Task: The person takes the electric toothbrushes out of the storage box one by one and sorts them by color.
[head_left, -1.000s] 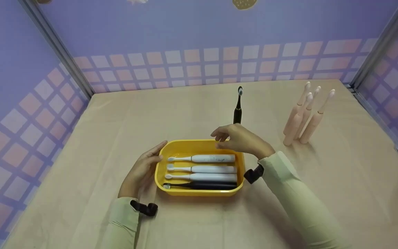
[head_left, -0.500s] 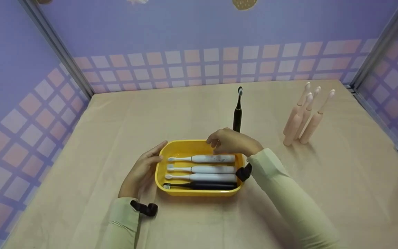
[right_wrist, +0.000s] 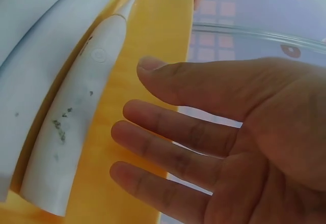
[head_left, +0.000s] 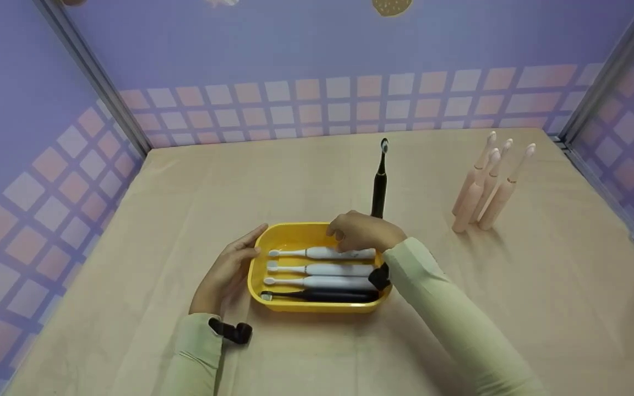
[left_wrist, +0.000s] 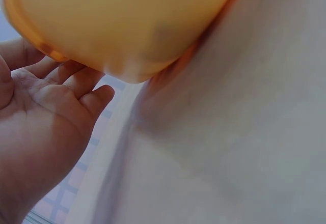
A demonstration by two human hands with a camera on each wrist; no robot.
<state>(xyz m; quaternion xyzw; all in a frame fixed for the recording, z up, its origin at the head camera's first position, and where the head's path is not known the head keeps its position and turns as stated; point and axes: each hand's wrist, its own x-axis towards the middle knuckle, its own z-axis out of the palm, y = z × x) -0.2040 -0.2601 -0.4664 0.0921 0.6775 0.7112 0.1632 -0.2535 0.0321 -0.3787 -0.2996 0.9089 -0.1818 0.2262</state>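
Note:
A yellow tray holds three white electric toothbrushes and a black electric toothbrush, lying side by side with heads to the left. My left hand grips the tray's left end, thumb at the rim; in the left wrist view its fingers lie along the outer wall. Over the tray's back right part is my right hand, close to the rearmost white toothbrush. The right wrist view shows that toothbrush's speckled handle apart from the extended fingers and thumb, with nothing between them.
Behind the right hand a black electric toothbrush stands upright, its base hidden. Several pink electric toothbrushes stand grouped on the cloth-covered table to the right. Patterned panels wall the back and sides.
My right hand has moved left and towards me, lower in the head view, over the rearmost white toothbrush. The left hand and the tray have stayed in place.

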